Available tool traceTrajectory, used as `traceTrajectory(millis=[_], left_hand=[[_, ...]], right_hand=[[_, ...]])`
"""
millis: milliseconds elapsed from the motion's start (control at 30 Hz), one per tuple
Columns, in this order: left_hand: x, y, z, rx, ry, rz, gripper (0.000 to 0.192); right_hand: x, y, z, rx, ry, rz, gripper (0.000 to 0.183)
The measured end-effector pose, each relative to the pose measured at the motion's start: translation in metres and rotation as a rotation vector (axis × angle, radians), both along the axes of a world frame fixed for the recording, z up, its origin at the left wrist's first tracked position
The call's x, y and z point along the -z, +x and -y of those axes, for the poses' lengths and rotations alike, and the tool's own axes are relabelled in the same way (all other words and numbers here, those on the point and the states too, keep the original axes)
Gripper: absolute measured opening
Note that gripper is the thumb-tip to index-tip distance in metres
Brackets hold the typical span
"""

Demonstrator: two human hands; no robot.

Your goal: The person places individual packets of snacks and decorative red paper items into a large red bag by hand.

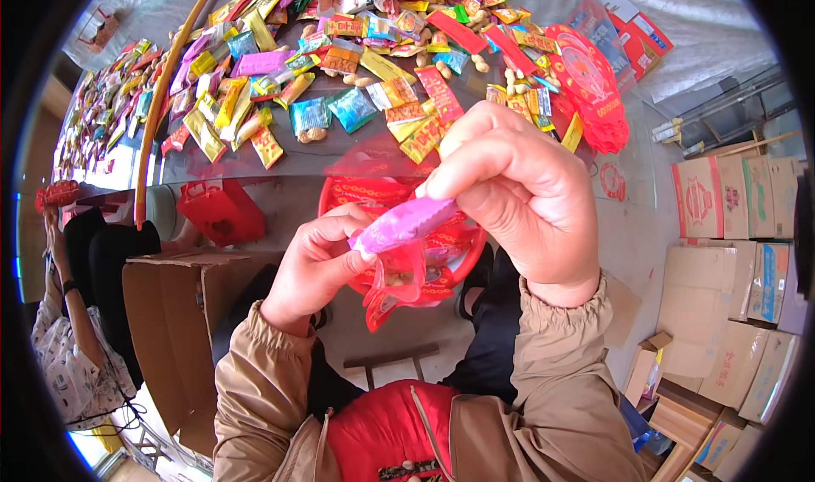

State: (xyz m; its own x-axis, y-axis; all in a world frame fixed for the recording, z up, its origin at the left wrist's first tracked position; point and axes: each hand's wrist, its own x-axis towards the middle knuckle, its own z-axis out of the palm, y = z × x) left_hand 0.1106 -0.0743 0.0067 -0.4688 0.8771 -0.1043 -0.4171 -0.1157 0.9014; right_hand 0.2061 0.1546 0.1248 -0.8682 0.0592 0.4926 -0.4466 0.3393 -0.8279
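Observation:
My right hand (pixel 516 195) pinches one end of a purple wrapped candy (pixel 404 224) between thumb and fingers. The fingers of my left hand (pixel 325 259) are at the candy's other end and also pinch the rim of a red printed pouch (pixel 398 278), which hangs below it. Beneath both hands stands a red basin (pixel 474 252) holding several red printed pouches. Beyond my hands, loose wrapped candies (pixel 350 109) and peanuts (pixel 312 135) are spread over a glass-topped table (pixel 293 163).
A long wooden strip (pixel 169 87) crosses the table at left. Flat red pouches (pixel 589 87) lie stacked at its right. An open cardboard box (pixel 169 323) and a red gift bag (pixel 219 211) stand at left, near another person (pixel 83 348). Cartons (pixel 713 297) are stacked at right.

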Motion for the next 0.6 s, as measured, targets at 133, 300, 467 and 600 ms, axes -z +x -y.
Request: traceTrajectory(millis=[133,300,467,600], left_hand=[[0.004,0.005,0.001,0.015,0.043,-0.039,0.016],[0.004,0.005,0.0,0.053,0.047,-0.151,0.022],[0.003,-0.001,0.003,0.155,0.02,-0.12,0.021],[0.006,-0.003,-0.001,0.155,0.041,-0.112,0.017]], right_hand=[[-0.002,0.017,0.004,-0.017,0.025,-0.004,0.018],[-0.003,0.025,0.009,0.015,-0.119,-0.049,0.02],[-0.002,0.022,-0.002,-0.066,0.078,0.042,0.013],[0.01,0.015,-0.004,-0.16,0.11,0.061,0.002]])
